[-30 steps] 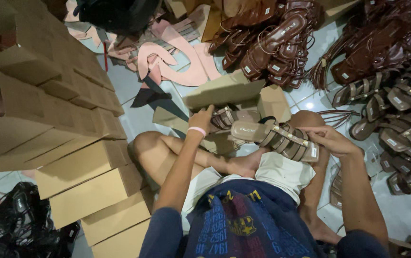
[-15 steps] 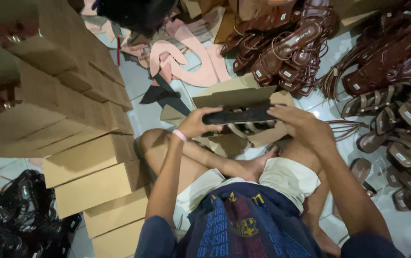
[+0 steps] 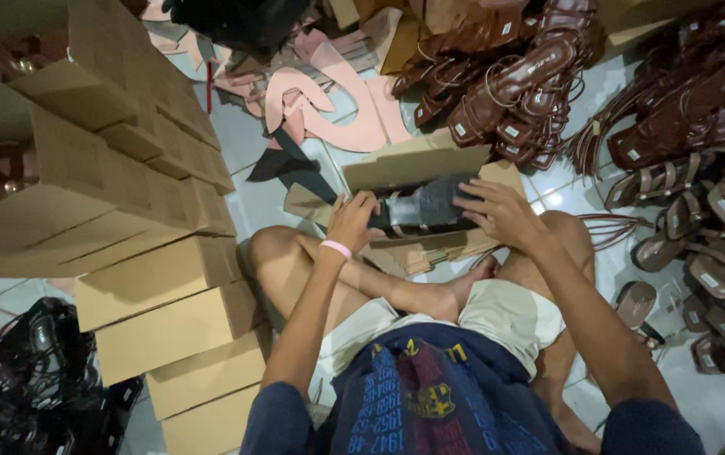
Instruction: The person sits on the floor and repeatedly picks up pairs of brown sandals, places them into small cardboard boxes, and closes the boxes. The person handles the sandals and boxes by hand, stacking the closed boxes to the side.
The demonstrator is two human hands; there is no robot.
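I sit cross-legged on a tiled floor. My left hand point(image 3: 352, 221), with a pink band at the wrist, grips the left end of a pair of sandals point(image 3: 420, 206) turned dark sole up. My right hand point(image 3: 500, 211) presses on their right end. The sandals lie in an open cardboard shoe box point(image 3: 417, 164) in front of my knees, its lid flap standing up behind them.
A tall stack of closed cardboard boxes point(image 3: 139, 253) fills the left. Heaps of brown strappy sandals point(image 3: 699, 185) lie at the right, with more sandals point(image 3: 505, 84) at the top. Pink insole cut-outs point(image 3: 337, 109) lie beyond the box. Black straps point(image 3: 34, 371) sit bottom left.
One second ago my hands held the sandals strap side up above my lap. They have since been turned sole up and moved forward into the open box.
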